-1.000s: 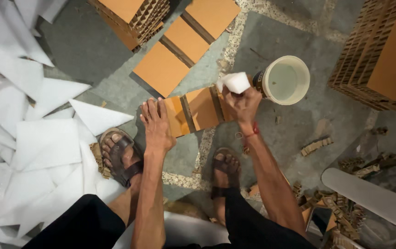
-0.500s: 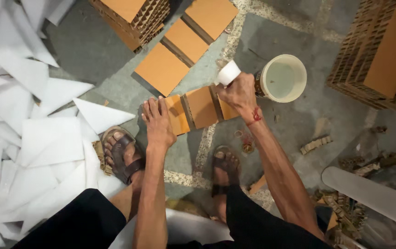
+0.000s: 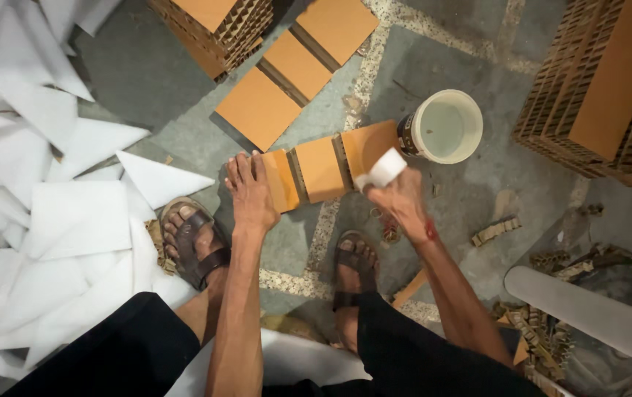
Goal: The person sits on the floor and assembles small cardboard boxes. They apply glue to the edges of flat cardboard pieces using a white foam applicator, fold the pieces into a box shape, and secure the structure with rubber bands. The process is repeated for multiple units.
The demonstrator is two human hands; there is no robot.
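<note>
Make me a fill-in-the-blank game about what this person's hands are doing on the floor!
1. The right hand holds a small ____ pad.
2. The left hand presses flat on the row of ____ cardboard pieces.
3. The round bucket stands beside the ____ hand.
4. Both feet wear ____.

Missing words: white; orange; right; sandals

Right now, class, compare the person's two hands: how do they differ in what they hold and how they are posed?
The left hand lies flat, palm down, on the end of the orange card strip; the right hand is raised above it. The left hand holds nothing; the right hand grips a white sponge block. The left hand is at the strip's near end; the right hand nearer the white bucket. Both are bare.
</note>
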